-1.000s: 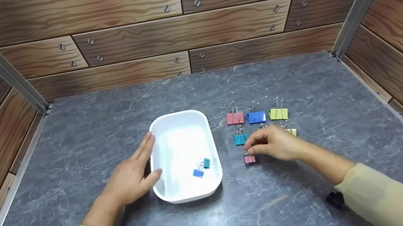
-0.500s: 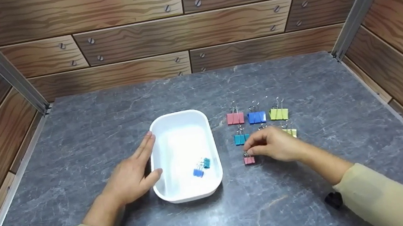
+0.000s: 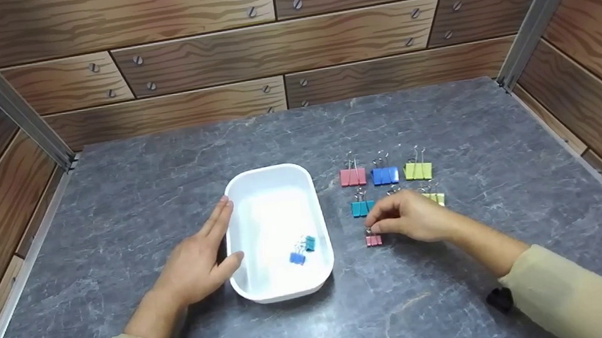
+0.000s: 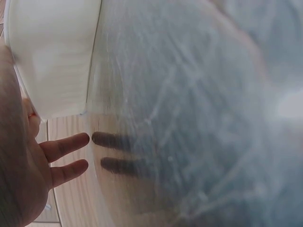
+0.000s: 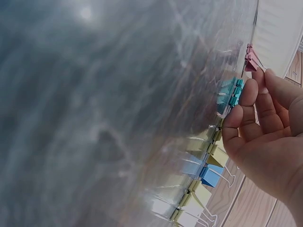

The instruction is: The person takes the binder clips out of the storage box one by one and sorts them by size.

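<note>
My right hand [image 3: 412, 216] pinches the wire handles of a small pink binder clip [image 3: 374, 240] between thumb and index finger. In the right wrist view the pink clip [image 5: 251, 58] stands close to the tabletop, beyond a teal binder clip [image 5: 236, 92]. My left hand [image 3: 194, 267] rests against the left rim of a white tray [image 3: 323, 234], its fingers extended and thumb over the edge. In the left wrist view two fingers of the left hand [image 4: 28, 165] reach past the tray's outer wall [image 4: 52, 61]. Inside the tray lie a small blue clip [image 3: 297, 258] and a teal clip [image 3: 310, 243].
Behind the right hand stand a pink clip [image 3: 353, 177], a blue clip [image 3: 385, 176] and a lime clip [image 3: 418, 171] in a row. Nearer are a teal clip [image 3: 361, 208] and a partly hidden yellow clip [image 3: 438, 198]. Wood-patterned panels [image 3: 276, 43] enclose the grey tabletop [image 3: 177, 165].
Both hands, the tray and the clips stay nearly in place. My right fingertips have come slightly lower over the small pink clip; the head view has shifted a little.
</note>
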`<state>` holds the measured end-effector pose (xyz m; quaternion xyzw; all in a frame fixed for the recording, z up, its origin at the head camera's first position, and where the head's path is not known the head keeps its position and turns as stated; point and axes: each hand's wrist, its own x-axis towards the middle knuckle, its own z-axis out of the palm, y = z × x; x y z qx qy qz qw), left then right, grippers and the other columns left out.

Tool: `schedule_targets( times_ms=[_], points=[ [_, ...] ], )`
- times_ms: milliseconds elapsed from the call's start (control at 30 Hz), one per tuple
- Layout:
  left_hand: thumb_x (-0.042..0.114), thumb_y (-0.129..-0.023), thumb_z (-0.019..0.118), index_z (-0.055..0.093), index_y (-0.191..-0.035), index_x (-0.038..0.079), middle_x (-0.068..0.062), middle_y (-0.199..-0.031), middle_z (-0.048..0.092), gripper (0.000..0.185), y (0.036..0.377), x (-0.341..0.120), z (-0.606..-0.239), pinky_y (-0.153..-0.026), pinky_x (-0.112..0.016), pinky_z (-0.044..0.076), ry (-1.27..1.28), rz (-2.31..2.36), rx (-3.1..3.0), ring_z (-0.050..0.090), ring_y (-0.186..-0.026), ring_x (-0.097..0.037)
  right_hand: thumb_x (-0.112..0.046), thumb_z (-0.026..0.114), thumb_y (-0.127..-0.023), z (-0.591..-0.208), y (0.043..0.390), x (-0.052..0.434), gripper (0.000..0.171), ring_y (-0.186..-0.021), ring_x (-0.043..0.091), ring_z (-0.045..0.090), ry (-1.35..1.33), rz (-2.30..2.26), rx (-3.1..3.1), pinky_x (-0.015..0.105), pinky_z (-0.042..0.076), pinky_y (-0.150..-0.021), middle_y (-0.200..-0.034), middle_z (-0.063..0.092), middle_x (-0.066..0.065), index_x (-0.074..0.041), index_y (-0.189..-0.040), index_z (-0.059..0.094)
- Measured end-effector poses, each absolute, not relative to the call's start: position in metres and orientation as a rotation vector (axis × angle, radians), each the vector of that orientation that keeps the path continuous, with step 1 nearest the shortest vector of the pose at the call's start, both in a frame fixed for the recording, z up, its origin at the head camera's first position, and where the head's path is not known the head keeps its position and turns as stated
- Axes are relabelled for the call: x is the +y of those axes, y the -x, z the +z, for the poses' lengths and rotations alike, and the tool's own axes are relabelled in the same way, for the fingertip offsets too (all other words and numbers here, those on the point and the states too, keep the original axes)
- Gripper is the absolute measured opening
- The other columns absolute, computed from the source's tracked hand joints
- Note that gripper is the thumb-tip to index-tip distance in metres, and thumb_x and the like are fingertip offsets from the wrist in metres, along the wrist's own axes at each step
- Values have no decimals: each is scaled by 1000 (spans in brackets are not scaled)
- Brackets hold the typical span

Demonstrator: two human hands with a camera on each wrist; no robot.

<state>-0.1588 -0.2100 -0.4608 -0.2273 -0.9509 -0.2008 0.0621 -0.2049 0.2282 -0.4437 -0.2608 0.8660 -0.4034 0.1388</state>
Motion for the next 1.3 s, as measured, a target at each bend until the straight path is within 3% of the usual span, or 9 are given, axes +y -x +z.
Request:
schedule_targets(
  times_ms=[233, 667, 1000, 1300],
  points=[
    [44, -100, 61, 17, -172, 13, 0, -177, 15, 90, 159, -209, -460, -96, -59, 54, 680, -610, -2884, 66, -124, -41, -11, 76, -96, -443, 205, 229, 12, -94, 19, 70, 742, -1157, 2494, 27, 56, -82, -104, 79, 3, -9, -107, 82],
    [44, -99, 60, 19, -171, 11, -1, -176, 17, 89, 159, -210, -462, -86, -58, 56, 704, -613, -2856, 71, -108, -39, -13, 77, -96, -438, 204, 234, 13, -91, 17, 68, 713, -1153, 2505, 26, 55, -78, -103, 79, 3, -8, -108, 81],
    [45, -99, 60, 17, -172, 12, 0, -177, 16, 90, 159, -210, -461, -93, -58, 55, 690, -615, -2871, 68, -119, -40, -14, 79, -96, -413, 203, 229, 16, -90, 15, 70, 742, -1191, 2598, 26, 57, -78, -101, 79, 0, -5, -109, 80],
    [44, -99, 61, 17, -172, 12, -1, -177, 16, 90, 159, -209, -460, -95, -58, 54, 687, -619, -2874, 66, -123, -41, -18, 81, -95, -392, 198, 185, 15, -90, 17, 70, 919, -1306, 2551, 32, 58, -81, -101, 79, -1, -10, -108, 82]
  ],
)
